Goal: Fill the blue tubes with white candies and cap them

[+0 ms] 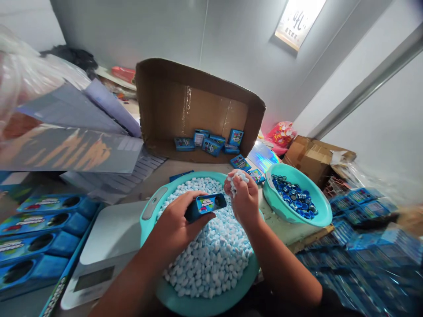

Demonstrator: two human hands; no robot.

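My left hand is closed round a small blue candy box, held sideways with its open end toward the right. Just beside it, my right hand is cupped shut on a handful of white-blue candies. Both hands hover over a large teal bowl heaped with the same small candies.
A smaller teal bowl of blue caps stands to the right. Behind, a cardboard box on its side holds several filled blue boxes. A white scale lies at left beside trays of blue boxes. Flat blue packaging piles at right.
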